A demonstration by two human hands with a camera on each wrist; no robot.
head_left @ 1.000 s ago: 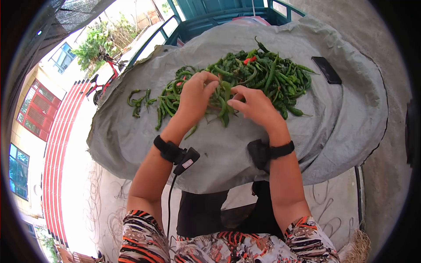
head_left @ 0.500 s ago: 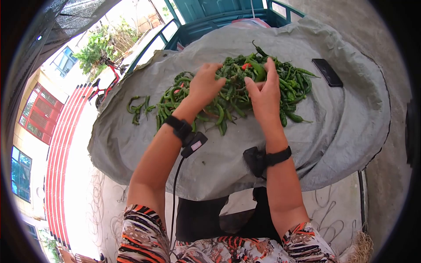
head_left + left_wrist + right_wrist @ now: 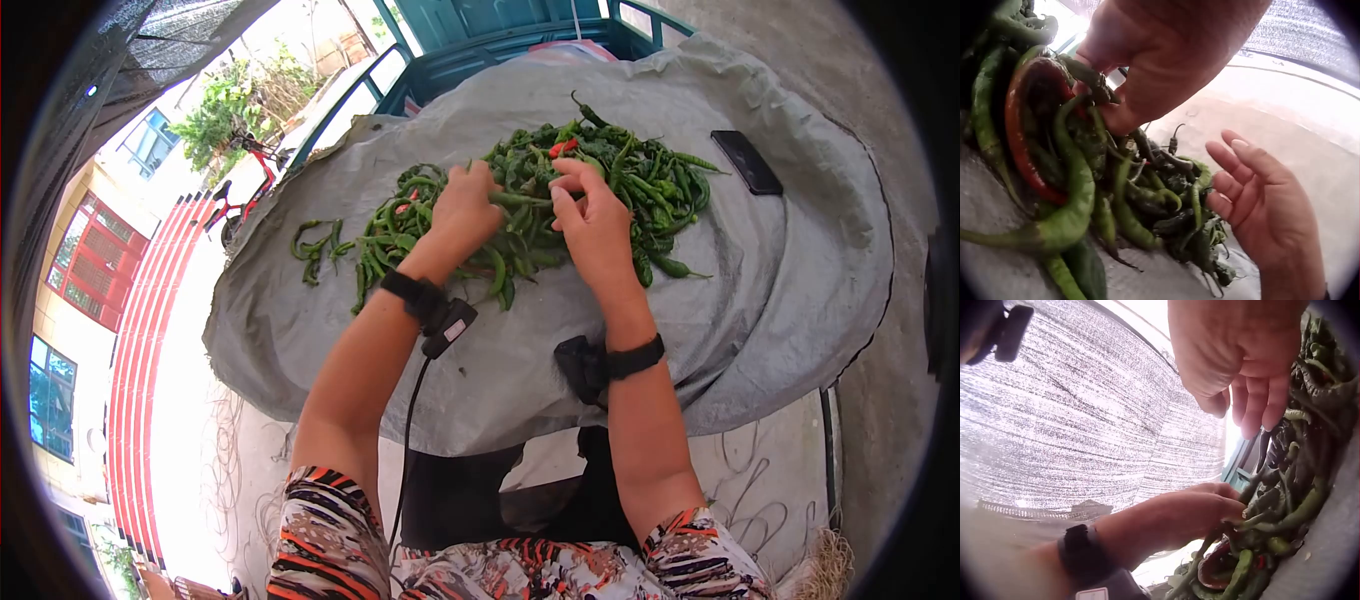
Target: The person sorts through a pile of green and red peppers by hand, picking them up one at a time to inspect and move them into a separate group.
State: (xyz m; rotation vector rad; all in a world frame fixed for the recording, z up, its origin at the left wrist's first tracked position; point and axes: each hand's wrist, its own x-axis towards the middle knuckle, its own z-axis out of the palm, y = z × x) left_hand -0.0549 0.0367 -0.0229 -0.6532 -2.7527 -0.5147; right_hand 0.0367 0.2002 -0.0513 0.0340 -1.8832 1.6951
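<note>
A heap of green chili peppers [image 3: 655,195] lies on a grey sheet, with a few red ones among them. At the heap's near left part my left hand [image 3: 465,205] pinches a green chili pepper [image 3: 1088,72] between thumb and fingers. A curved red chili pepper [image 3: 1015,125] lies close beside that hand in the left wrist view. My right hand [image 3: 597,225] is over the heap's middle, palm turned toward the left hand. Its fingers are loosely bent, and the left wrist view shows nothing in them.
A few green peppers [image 3: 318,248] lie apart on the left of the grey sheet [image 3: 290,340]. A black phone [image 3: 747,163] rests at the right. Behind stands a teal cart bed [image 3: 500,40]. A cable [image 3: 408,440] runs down from the left wrist camera.
Both hands were close together over the near peppers, then moved farther up the heap, the right hand's fingers raised. Now the right fingers have come down and turned inward toward the left hand.
</note>
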